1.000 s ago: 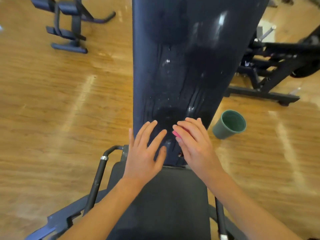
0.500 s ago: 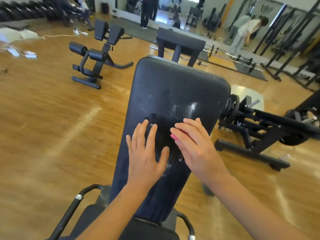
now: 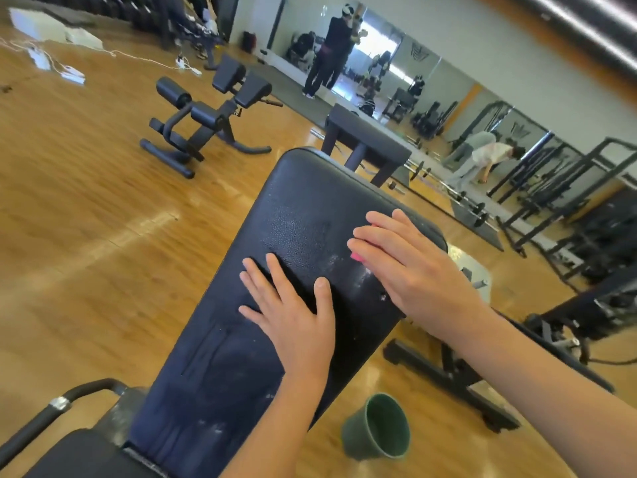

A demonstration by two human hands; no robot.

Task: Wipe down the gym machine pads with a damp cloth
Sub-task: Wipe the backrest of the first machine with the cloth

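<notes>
Both hands have climbed the tilted back pad [image 3: 303, 208] since a second ago, from its lower end to its upper half. Left hand [image 3: 293, 315] lies flat with fingers [image 3: 258, 282] straight and spread, bracing on bare vinyl. Right hand [image 3: 410, 270], just beside and higher, presses straight fingers [image 3: 379, 236] onto the pink cloth [image 3: 356, 257] — only a sliver shows under them. Wet streaks lie below the fingers; the strip beyond them looks dry, so the wipe seems midway and next calls for pushing the cloth to the top edge. A green bucket [image 3: 379, 429] stands on the floor, well below the right fingers.
</notes>
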